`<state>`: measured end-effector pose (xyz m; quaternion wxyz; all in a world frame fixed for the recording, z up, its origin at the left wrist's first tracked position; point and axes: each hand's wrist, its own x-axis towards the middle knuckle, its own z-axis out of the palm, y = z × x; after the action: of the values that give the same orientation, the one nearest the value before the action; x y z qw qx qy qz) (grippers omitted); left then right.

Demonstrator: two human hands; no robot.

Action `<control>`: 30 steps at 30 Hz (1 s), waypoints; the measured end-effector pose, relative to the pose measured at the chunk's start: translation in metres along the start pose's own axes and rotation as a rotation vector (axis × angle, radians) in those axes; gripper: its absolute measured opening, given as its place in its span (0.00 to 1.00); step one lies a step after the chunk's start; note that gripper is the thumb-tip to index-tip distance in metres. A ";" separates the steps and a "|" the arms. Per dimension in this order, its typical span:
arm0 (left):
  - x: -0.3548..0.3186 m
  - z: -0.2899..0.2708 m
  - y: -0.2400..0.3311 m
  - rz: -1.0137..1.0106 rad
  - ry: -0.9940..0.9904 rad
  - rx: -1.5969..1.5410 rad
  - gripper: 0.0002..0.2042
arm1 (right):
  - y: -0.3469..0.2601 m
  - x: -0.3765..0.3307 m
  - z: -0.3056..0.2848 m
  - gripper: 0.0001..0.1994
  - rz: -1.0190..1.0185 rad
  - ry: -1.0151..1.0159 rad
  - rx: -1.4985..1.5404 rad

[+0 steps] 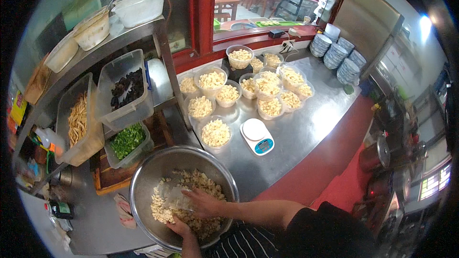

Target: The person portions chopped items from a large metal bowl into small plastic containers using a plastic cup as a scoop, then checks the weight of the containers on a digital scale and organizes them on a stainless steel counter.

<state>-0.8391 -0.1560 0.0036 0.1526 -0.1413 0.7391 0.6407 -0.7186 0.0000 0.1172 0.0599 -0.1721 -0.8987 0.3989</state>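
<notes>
I see a long steel counter [306, 134], brushed and dull-shiny, running away from me toward a red-framed window [205, 9]; a red floor [330, 172] lies along its right side. On my left stands a steel rack [119, 38] carrying clear plastic tubs: one of pale strips [79, 119], one of dark wrinkled pieces [126, 88], one of chopped greens [128, 141].

Nearest to me on the counter sits a big round steel bowl [184, 198], smooth-walled, about half full of pale, lumpy, cream-coloured chunks [162, 208]. Both hands are down inside it. My right hand [205, 203] comes in from the right and is closed around a small clear plastic cup [177, 199], which lies tipped on its side among the chunks, its long axis roughly left to right; I cannot tell which end is the mouth. My left hand [179, 228] rests at the near rim on the chunks, fingers loosely curled; whether it grips anything I cannot tell.

Beyond the bowl, a cluster of round clear cups [248, 88] filled with the same chunks crowds the counter. A small white kitchen scale [257, 136] sits just right of the nearest filled cup [216, 134]. Stacked patterned bowls [337, 55] stand at the far right.
</notes>
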 end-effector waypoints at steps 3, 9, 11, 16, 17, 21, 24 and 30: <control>-0.030 0.000 0.017 0.136 -0.089 -0.155 0.25 | -0.013 -0.012 -0.007 0.46 0.015 0.030 0.078; -0.088 0.019 0.086 0.538 -0.519 0.101 0.27 | -0.003 -0.010 -0.001 0.41 0.191 0.229 0.282; -0.073 0.004 0.088 0.835 -0.562 0.324 0.27 | -0.001 -0.003 -0.009 0.40 0.379 0.203 0.763; -0.102 -0.038 0.150 0.757 -0.311 0.574 0.28 | 0.058 0.002 -0.001 0.36 0.385 0.302 0.930; -0.093 -0.050 0.145 0.774 -0.208 0.634 0.28 | 0.066 0.005 -0.006 0.34 0.404 0.298 1.014; -0.056 -0.111 0.102 0.732 0.095 0.896 0.30 | 0.027 -0.003 -0.025 0.29 0.609 0.121 1.327; -0.038 -0.121 0.057 0.723 0.115 0.733 0.32 | 0.044 -0.011 -0.010 0.28 0.693 0.094 1.275; -0.038 -0.119 0.044 0.726 0.044 0.422 0.32 | 0.017 -0.039 -0.080 0.27 0.449 0.302 1.627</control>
<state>-0.8277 -0.2669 0.0747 -0.0731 0.1489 0.8590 0.4843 -0.6583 0.0521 0.1602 0.2036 -0.3007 -0.2600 0.8947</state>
